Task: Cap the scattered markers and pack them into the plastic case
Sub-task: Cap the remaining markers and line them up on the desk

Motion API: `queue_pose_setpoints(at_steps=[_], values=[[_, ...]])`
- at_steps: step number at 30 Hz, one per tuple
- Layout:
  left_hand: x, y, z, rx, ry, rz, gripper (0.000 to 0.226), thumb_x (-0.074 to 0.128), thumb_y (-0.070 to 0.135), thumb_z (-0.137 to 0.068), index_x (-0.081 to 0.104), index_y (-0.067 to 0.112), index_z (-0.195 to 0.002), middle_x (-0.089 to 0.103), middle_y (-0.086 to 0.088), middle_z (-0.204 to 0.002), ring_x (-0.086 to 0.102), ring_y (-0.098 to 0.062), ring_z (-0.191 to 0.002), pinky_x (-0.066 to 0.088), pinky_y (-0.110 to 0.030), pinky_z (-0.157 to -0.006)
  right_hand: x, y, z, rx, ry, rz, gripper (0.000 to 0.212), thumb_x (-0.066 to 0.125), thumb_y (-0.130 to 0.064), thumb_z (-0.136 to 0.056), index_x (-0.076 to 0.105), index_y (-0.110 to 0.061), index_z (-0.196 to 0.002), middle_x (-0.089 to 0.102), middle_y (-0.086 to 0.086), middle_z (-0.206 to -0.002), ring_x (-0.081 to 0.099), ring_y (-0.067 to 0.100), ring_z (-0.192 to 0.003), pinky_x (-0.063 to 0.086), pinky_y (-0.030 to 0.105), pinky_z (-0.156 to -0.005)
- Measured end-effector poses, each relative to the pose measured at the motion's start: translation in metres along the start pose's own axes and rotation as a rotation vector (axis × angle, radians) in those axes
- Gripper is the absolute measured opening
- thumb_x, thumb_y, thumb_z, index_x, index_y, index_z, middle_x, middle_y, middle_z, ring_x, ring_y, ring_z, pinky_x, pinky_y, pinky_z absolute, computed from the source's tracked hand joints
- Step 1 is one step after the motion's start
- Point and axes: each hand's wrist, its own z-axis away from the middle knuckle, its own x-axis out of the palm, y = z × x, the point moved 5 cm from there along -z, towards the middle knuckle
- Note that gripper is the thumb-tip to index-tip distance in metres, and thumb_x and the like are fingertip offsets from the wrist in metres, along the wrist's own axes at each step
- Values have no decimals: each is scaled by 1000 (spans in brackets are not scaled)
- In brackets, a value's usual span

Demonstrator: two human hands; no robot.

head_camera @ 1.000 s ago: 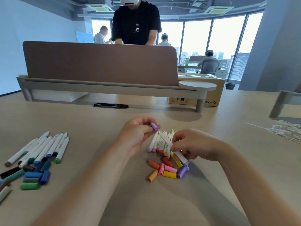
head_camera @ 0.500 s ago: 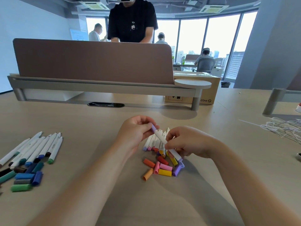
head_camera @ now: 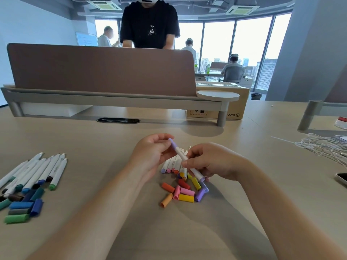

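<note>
My right hand [head_camera: 210, 162] grips a white marker [head_camera: 183, 158] by its barrel, slanting up to the left. Its upper end carries a lilac cap [head_camera: 173, 144], which my left hand [head_camera: 152, 152] pinches between thumb and fingers. Under the hands lie several white markers [head_camera: 171, 163] with warm-coloured ends. In front of them is a heap of loose caps [head_camera: 183, 191] in orange, pink, yellow, red and purple. At the far left lies a second row of white markers [head_camera: 41, 171] with blue, green and dark caps [head_camera: 22, 205] beside them. No plastic case is in view.
A desk divider with a grey shelf [head_camera: 112, 99] runs across the back, a cardboard box [head_camera: 232, 107] behind it. White cables [head_camera: 326, 145] lie at the right, and a phone edge [head_camera: 341, 178] at the right border. A person stands behind the divider.
The lilac cap, held apart from the marker tip a second ago, now sits on the marker's upper end. Both hands stayed over the warm-coloured pile.
</note>
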Motion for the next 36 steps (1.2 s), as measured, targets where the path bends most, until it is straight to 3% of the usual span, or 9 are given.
queue_pose_setpoints(at_steps=[6,14,19,21,24,26,29,32,36], values=[[2,2,3,1,-4,34,16,53,-4,-95,66,2,-102,70,-19,-91,72,-27,-81,60,-31,-68,0,2,-1,24,10,-1,26,77,-31,-83,66,-11,-96,71,2,-77,62,14,-62,52,31,-62],[4,-1,6,19,69,20,8,57,-6,-92,64,-2,-95,73,-22,-90,74,-30,-81,61,-33,-66,-4,-3,1,-25,44,18,12,64,-27,-94,68,-15,-93,67,0,-75,57,4,-53,43,15,-48],[11,-3,7,11,89,76,13,56,-5,-93,65,-1,-102,73,-21,-94,74,-28,-83,61,-34,-72,-8,-2,-2,-48,121,4,16,67,-26,-92,70,-11,-90,67,1,-68,57,5,-53,45,16,-51],[17,-5,8,-7,55,57,23,54,-3,-95,63,3,-116,73,-17,-100,74,-24,-86,60,-34,-80,-15,1,-4,-10,198,9,19,67,-27,-91,72,-9,-87,63,-1,-63,51,4,-48,41,18,-48],[24,-7,9,0,24,-56,42,56,1,-95,51,16,-134,69,-12,-108,74,-19,-85,59,-35,-86,-37,14,-6,118,428,182,25,64,-30,-89,72,-8,-82,61,3,-65,52,11,-54,43,24,-52],[22,-4,9,25,30,-138,34,55,2,-95,56,11,-128,68,-12,-106,74,-19,-83,59,-35,-84,-49,27,-4,284,506,319,32,58,-34,-92,69,-5,-82,55,2,-60,48,11,-51,37,21,-48],[18,-4,11,40,11,-264,18,54,6,-97,65,11,-110,71,-8,-95,74,-18,-81,60,-36,-81,-46,44,-5,502,427,410,36,54,-36,-96,54,-8,-74,47,2,-56,43,13,-48,32,23,-44],[23,-7,13,38,-7,-325,16,53,7,-98,67,14,-100,71,-7,-92,74,-18,-79,60,-38,-80,-41,53,-14,516,401,399,29,60,-35,-93,59,-8,-84,51,4,-66,50,18,-57,40,25,-53],[24,-6,14,60,-2,-390,15,53,10,-98,67,16,-98,71,-6,-91,74,-16,-76,61,-32,-76,-40,53,-16,479,426,387,36,57,-43,-95,61,-7,-97,59,6,-84,57,20,-76,47,28,-68]])
